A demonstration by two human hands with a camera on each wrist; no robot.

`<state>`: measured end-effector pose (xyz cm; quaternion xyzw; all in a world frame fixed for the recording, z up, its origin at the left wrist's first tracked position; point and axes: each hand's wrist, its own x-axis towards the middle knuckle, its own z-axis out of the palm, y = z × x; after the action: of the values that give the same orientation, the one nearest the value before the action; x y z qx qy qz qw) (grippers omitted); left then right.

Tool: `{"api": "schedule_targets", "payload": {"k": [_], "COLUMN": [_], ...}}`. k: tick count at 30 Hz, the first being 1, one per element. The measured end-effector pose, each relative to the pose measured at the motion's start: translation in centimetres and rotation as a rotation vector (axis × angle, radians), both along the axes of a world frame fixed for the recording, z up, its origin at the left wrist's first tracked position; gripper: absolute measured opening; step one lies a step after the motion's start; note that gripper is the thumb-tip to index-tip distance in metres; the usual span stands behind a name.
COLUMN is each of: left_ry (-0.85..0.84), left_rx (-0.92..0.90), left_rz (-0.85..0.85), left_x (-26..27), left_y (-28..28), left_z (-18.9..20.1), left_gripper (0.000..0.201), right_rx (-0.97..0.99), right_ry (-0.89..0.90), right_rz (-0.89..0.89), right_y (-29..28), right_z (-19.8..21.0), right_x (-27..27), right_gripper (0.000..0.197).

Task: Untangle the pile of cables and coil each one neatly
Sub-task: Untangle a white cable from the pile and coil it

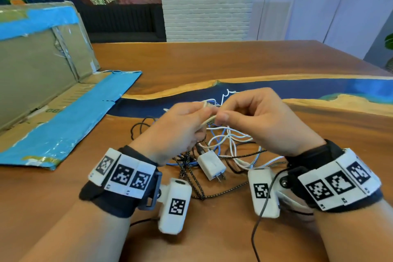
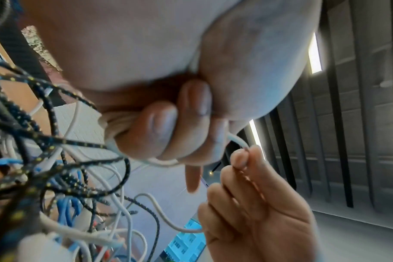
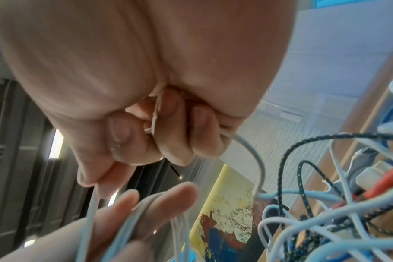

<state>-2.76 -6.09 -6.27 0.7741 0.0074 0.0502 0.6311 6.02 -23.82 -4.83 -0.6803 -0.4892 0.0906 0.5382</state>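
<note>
Above the cable pile (image 1: pixel 214 151), both hands are working close together on one white cable (image 1: pixel 205 122). The left hand (image 1: pixel 180 127) is curling its fingers (image 2: pixel 162 127) round a bunched loop of that cable, while the right hand (image 1: pixel 261 121) is pinching the same cable between thumb and fingertips — the two hands are nearly touching. Strands are hanging down from them into the pile, which is lying on the tabletop (image 1: pixel 255 61) with a white charger plug (image 1: pixel 211 166) sitting on its near side. Beyond the pile the tabletop is stretching bare toward its far edge; to the pile's left, well apart, a flattened cardboard box (image 1: pixel 53 100) with blue tape is taking up that side. Black braided, blue and white cables are crossing each other in the pile — which strand belongs to which cable is hard to make out. Both wrist views are blurring, and palms are hiding much of the grips.
</note>
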Motion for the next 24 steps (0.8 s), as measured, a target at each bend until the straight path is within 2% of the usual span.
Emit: {"api": "schedule_targets", "payload": {"k": [2, 6, 8, 12, 15, 18, 21, 24], "left_ry": [0.040, 0.037, 0.029, -0.050, -0.163, -0.270, -0.339, -0.367], "left_rx": [-0.021, -0.149, -0.288, -0.630, -0.778, -0.827, -0.802, -0.670], "left_rz": [-0.115, -0.240, -0.271, -0.337, -0.286, -0.144, 0.039, 0.149], "left_x": [-0.2, -0.6, -0.7, -0.8, -0.7, -0.5, -0.3, -0.1], "left_y": [-0.4, -0.2, 0.0, 0.1, 0.4, 0.0, -0.5, -0.6], "left_z": [-0.1, 0.0, 0.1, 0.8, 1.2, 1.1, 1.0, 1.0], "left_gripper": [0.048, 0.055, 0.049, 0.041, 0.050, 0.051, 0.049, 0.043], "right_rx": [0.082, 0.127, 0.154, 0.145, 0.041, -0.126, -0.272, -0.364], "right_ry": [0.032, 0.026, 0.039, 0.078, 0.115, 0.101, 0.059, 0.001], "right_rz": [-0.040, -0.127, -0.127, -0.176, -0.186, -0.144, -0.066, -0.001], "right_y": [-0.1, 0.3, 0.3, -0.1, -0.1, 0.2, 0.8, 1.3], "right_z": [-0.2, -0.8, -0.7, -0.7, -0.9, -1.2, -1.3, -1.4], "right_x": [0.6, 1.0, 1.2, 1.6, 1.9, 1.7, 0.6, -0.4], "right_gripper": [0.017, 0.009, 0.005, 0.016, 0.017, 0.016, 0.015, 0.019]}}
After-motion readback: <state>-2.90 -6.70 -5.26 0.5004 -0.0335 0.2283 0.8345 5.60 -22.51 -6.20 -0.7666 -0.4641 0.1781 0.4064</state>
